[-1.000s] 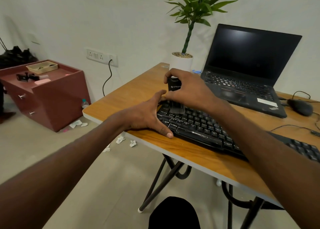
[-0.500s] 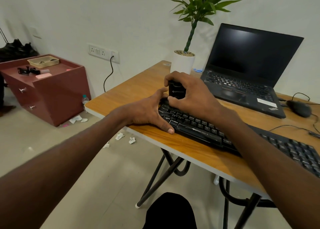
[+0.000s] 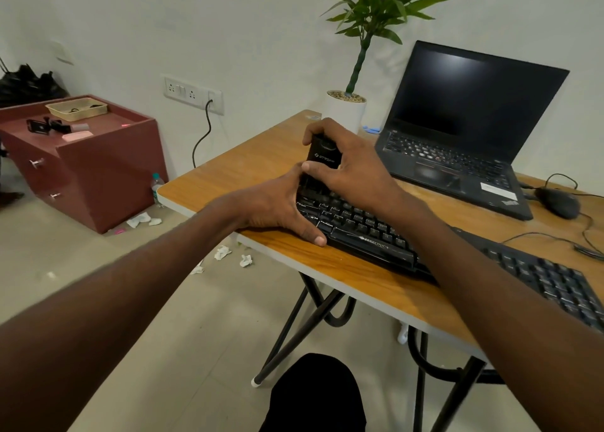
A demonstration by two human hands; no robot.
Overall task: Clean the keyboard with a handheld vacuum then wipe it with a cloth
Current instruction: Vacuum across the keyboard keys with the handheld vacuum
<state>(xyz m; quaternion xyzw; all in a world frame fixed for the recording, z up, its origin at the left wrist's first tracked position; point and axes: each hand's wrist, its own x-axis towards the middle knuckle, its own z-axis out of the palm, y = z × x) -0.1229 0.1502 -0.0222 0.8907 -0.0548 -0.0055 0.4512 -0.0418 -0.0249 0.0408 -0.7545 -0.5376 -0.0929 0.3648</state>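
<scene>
My right hand point(image 3: 353, 167) grips the vacuum point(image 3: 322, 158) upright on the keyboard's point(image 3: 366, 235) left end; left hand point(image 3: 277, 209) flat, fingers spread, bracing that end; I judge vacuuming underway; wipe undone, no cloth visible.

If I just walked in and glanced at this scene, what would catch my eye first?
Most likely the two hands at the near left corner of the wooden desk: the right hand grips a small black handheld vacuum upright on the left end of a black keyboard, which the left hand steadies. Behind them stand a potted plant and an open laptop with a dark screen.
</scene>
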